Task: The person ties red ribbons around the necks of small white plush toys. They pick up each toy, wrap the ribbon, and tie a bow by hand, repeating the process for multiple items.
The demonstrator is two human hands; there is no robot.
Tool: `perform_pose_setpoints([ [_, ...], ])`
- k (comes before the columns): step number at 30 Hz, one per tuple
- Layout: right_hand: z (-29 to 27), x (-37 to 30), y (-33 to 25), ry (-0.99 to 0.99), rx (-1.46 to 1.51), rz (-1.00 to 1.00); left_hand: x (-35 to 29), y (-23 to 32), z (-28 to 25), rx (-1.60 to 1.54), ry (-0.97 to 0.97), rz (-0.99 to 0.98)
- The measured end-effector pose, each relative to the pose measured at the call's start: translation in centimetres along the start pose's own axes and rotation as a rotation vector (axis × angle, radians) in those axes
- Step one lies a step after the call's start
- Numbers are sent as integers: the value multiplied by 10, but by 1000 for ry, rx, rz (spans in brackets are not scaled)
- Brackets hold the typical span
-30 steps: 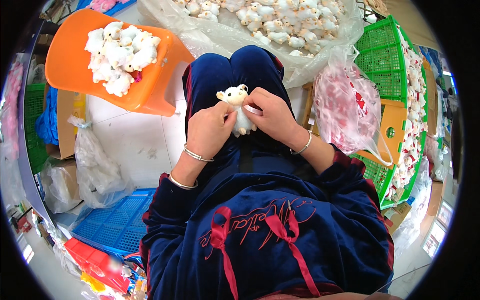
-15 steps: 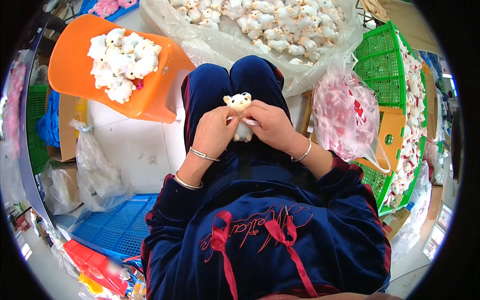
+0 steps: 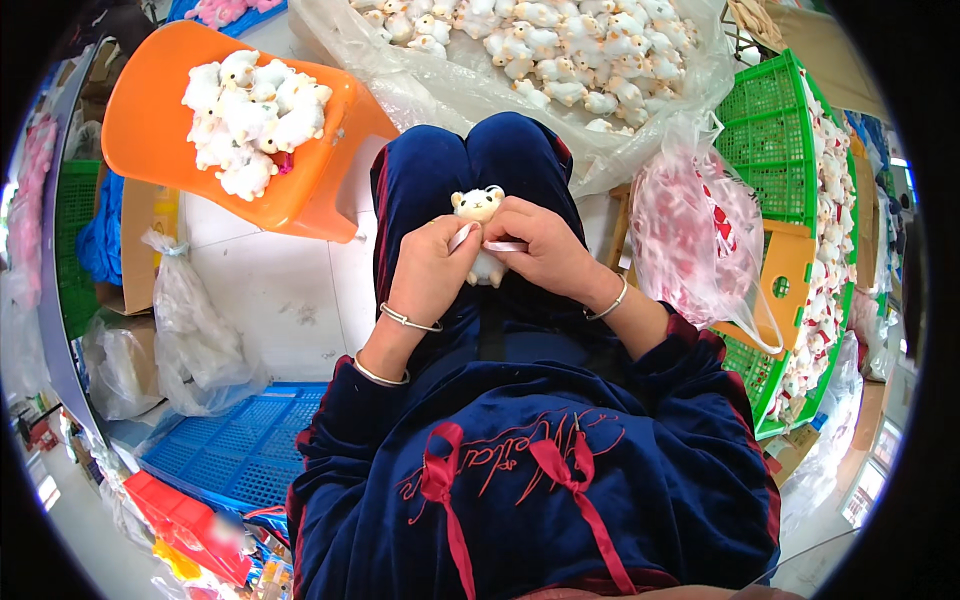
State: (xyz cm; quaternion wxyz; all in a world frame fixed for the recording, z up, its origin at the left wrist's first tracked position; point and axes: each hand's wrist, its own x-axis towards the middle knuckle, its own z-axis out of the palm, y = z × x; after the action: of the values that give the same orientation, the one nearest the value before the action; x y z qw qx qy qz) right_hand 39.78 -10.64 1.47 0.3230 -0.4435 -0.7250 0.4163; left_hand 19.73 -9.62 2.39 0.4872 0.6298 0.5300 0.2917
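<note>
A small white plush animal [image 3: 487, 268] with a cream face and round ears rests upright on my lap, between my thighs. A narrow pale pink ribbon [image 3: 508, 246] crosses at its neck. My left hand [image 3: 428, 262] is closed, thumb and fingers pinching one part of that ribbon at the toy's left side. On the other side my right hand [image 3: 545, 248] pinches the ribbon's other part against the toy's chest. My fingers cover the middle of the ribbon, so I cannot tell whether it is knotted there.
An orange stool [image 3: 150, 120] at far left bears several white plush toys [image 3: 255, 120]. Beyond my knees a clear plastic sheet [image 3: 420, 105] holds a large heap of them. To the right are a bag of pink ribbons [image 3: 690, 215] and green crates [image 3: 765, 140]. A blue crate [image 3: 235, 440] lies at left.
A pale ribbon end now shows more plainly above my left fingers. Both hands stay at the toy's neck, and the whole view has shifted slightly.
</note>
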Motion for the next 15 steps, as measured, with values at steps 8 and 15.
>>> perform_pose_setpoints([
  [8, -3, 9, 1, 39, 239, 16, 8, -14, 0, -194, -109, -10],
  [15, -11, 27, -17, -69, 146, 50, 8, -17, 0, -214, -152, 4],
])
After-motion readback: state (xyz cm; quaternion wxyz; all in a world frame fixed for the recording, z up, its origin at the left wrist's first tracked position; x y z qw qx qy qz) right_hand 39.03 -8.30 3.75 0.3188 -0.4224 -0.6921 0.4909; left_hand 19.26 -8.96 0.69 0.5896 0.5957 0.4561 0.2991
